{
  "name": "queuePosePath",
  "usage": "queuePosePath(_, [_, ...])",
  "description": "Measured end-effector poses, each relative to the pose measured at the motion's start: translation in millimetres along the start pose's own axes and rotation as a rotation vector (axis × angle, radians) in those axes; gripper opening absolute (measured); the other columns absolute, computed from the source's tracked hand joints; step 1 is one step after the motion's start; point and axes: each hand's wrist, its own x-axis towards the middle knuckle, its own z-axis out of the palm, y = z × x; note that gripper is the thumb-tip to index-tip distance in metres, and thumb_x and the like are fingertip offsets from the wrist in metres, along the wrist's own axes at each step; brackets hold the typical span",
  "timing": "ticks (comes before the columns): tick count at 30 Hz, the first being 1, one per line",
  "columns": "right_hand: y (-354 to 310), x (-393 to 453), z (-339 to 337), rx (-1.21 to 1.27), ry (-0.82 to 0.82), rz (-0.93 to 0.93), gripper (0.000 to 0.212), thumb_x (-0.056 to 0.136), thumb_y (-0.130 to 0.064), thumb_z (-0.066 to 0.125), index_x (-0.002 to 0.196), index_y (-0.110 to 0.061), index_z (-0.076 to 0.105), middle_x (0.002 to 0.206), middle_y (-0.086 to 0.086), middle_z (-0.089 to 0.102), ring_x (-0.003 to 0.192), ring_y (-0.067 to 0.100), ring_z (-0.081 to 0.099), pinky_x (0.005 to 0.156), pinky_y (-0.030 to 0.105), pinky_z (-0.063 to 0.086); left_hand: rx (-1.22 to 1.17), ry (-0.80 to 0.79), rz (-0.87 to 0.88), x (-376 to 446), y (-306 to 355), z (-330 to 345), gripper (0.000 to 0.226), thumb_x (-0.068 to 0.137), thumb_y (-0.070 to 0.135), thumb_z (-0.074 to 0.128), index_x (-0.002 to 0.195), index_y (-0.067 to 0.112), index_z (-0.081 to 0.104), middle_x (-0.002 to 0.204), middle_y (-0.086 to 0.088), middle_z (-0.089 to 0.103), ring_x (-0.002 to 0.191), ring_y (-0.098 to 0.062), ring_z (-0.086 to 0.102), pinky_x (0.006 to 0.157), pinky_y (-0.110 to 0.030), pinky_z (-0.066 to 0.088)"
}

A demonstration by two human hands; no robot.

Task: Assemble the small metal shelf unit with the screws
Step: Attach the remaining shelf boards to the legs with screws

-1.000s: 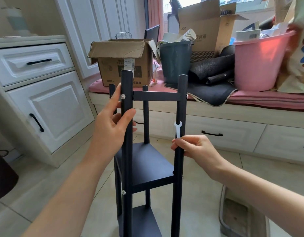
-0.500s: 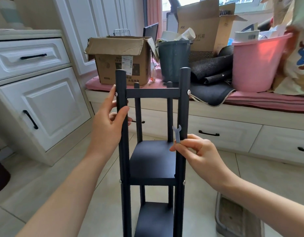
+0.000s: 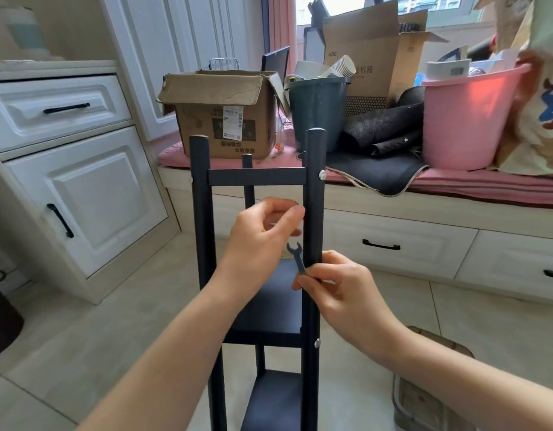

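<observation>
shelf unit (image 3: 259, 293) upright on the floor by the window seat | right hand (image 3: 340, 286) pinches tiny wrench (image 3: 297, 258) at the front right post, probably readying for the screw (image 3: 322, 174) | left hand (image 3: 262, 241) loosely curled, holding nothing visible

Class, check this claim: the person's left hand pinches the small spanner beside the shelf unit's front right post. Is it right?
Wrong hand. The head view shows the right hand pinching the small spanner beside the shelf unit's front right post; the left hand holds no spanner.
</observation>
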Motion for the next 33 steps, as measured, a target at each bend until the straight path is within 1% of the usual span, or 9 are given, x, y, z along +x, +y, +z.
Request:
queuePosePath(3, [-3.6, -1.8, 4.8, -0.041, -0.033, -0.046, 0.018, 0.091, -0.005, 0.067, 0.082, -0.015, 0.078, 0.089, -0.008, 0.059, 0.073, 0.007, 0.056, 0.067, 0.011, 0.042, -0.055, -0.055, -0.079, 3.0, 0.7, -1.4, 0.014, 0.091, 0.028, 0.071, 0.102, 0.022, 0.069, 0.091, 0.005, 0.077, 0.084, -0.008, 0.073, 0.07, -0.018, 0.055])
queuePosePath(8, [-7.2, 0.5, 9.7, -0.008, -0.113, -0.075, 0.015, 0.094, -0.012, 0.064, 0.089, -0.014, 0.078, 0.098, -0.006, 0.061, 0.087, 0.012, 0.063, 0.081, 0.03, 0.054, -0.018, 0.007, -0.069, 3.1, 2.6, -9.8, 0.011, 0.09, 0.018, 0.073, 0.098, 0.023, 0.067, 0.09, 0.001, 0.077, 0.081, -0.01, 0.074, 0.06, -0.015, 0.054])
queuePosePath(12, [-3.5, 8.1, -4.8, 0.048, -0.227, -0.174, 0.016, 0.096, -0.011, 0.062, 0.092, -0.005, 0.076, 0.102, 0.001, 0.067, 0.095, 0.017, 0.066, 0.085, 0.034, 0.055, -0.062, 0.037, -0.066, 1.9, 0.1, -17.9, 0.01, 0.095, 0.017, 0.067, 0.098, 0.026, 0.066, 0.097, -0.005, 0.075, 0.085, -0.015, 0.074, 0.062, -0.022, 0.058])
queuePosePath(14, [0.2, 13.8, -14.9, 0.065, -0.162, -0.211, 0.016, 0.095, -0.011, 0.061, 0.094, -0.005, 0.076, 0.106, -0.001, 0.068, 0.1, 0.015, 0.067, 0.086, 0.03, 0.055, -0.129, 0.044, -0.082, 3.2, -0.5, -24.3, 0.009, 0.096, 0.015, 0.065, 0.102, 0.022, 0.066, 0.098, -0.009, 0.074, 0.082, -0.02, 0.076, 0.063, -0.024, 0.059])
queuePosePath(18, [9.8, 20.0, -23.4, 0.1, -0.039, -0.049, 0.018, 0.098, -0.015, 0.057, 0.089, -0.01, 0.072, 0.084, -0.012, 0.066, 0.081, 0.008, 0.063, 0.08, 0.024, 0.051, -0.153, 0.071, -0.094, 4.9, -6.0, -33.3, 0.01, 0.098, 0.018, 0.06, 0.108, 0.021, 0.063, 0.101, -0.012, 0.071, 0.082, -0.024, 0.076, 0.066, -0.032, 0.062])
queuePosePath(20, [15.2, 21.6, -20.2, 0.08, -0.03, 0.045, 0.023, 0.101, -0.016, 0.053, 0.083, -0.013, 0.067, 0.079, -0.009, 0.066, 0.071, 0.015, 0.059, 0.078, 0.038, 0.051, -0.115, 0.076, -0.077, 5.6, -9.6, -34.6, 0.011, 0.099, 0.021, 0.058, 0.109, 0.024, 0.063, 0.102, -0.01, 0.07, 0.082, -0.023, 0.076, 0.069, -0.035, 0.062])
queuePosePath(23, [17.5, 24.9, -17.5, 0.106, 0.001, 0.143, 0.03, 0.103, -0.016, 0.046, 0.078, -0.014, 0.063, 0.08, 0.004, 0.068, 0.082, 0.033, 0.059, 0.083, 0.053, 0.049, -0.1, 0.068, -0.054, 6.0, -13.0, -34.6, 0.011, 0.1, 0.023, 0.057, 0.108, 0.026, 0.064, 0.101, -0.011, 0.069, 0.081, -0.023, 0.076, 0.071, -0.036, 0.062])
queuePosePath(27, [11.4, 32.2, -14.3, 0.167, 0.05, 0.19, 0.029, 0.102, -0.009, 0.043, 0.079, -0.009, 0.061, 0.079, 0.0, 0.067, 0.081, 0.019, 0.063, 0.086, 0.048, 0.05, -0.096, 0.034, -0.04, 4.9, -15.3, -33.2, 0.012, 0.099, 0.023, 0.058, 0.109, 0.027, 0.065, 0.101, -0.01, 0.069, 0.082, -0.024, 0.075, 0.073, -0.042, 0.063])
queuePosePath(33, [8.3, 34.3, -8.8, 0.14, 0.035, 0.154, 0.033, 0.102, -0.013, 0.045, 0.075, -0.021, 0.062, 0.074, 0.001, 0.065, 0.078, 0.029, 0.059, 0.077, 0.049, 0.048, -0.16, -0.062, -0.015, -3.2, -13.0, -26.2, 0.022, 0.092, 0.027, 0.061, 0.114, 0.024, 0.065, 0.098, -0.01, 0.068, 0.082, -0.026, 0.074, 0.07, -0.041, 0.062])
